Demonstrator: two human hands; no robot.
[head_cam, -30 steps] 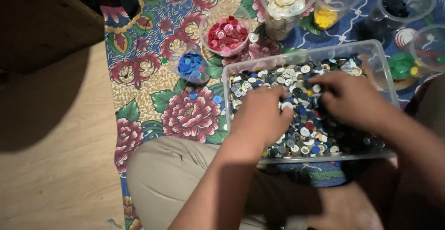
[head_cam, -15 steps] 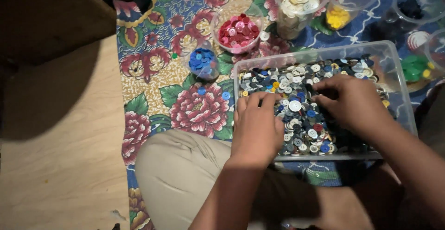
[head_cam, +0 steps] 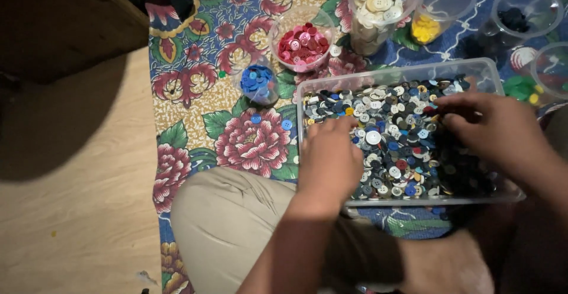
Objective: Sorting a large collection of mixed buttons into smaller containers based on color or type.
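Observation:
A clear plastic bin [head_cam: 395, 74] holds a heap of mixed buttons [head_cam: 397, 146] in several colours. My left hand [head_cam: 330, 161] lies palm down on the buttons at the bin's left side, its fingertips on the pile. Over the bin's right half, my right hand [head_cam: 496, 129] has its fingers curled down into the buttons near the far edge. Whether either hand pinches a button is hidden by the fingers.
Clear cups stand beyond the bin: blue buttons [head_cam: 258, 84], red and pink buttons [head_cam: 303, 45], cream buttons [head_cam: 378, 10], yellow buttons [head_cam: 425, 29], dark buttons [head_cam: 513, 18], green buttons [head_cam: 520, 87]. A floral cloth [head_cam: 236, 134] covers the wooden floor [head_cam: 77, 211]. My knee [head_cam: 225, 223] sits in front.
The view has shifted so the bin sits more to the right. My left hand has slid left and nearer the bin's edge; my right hand stays in the buttons at the right.

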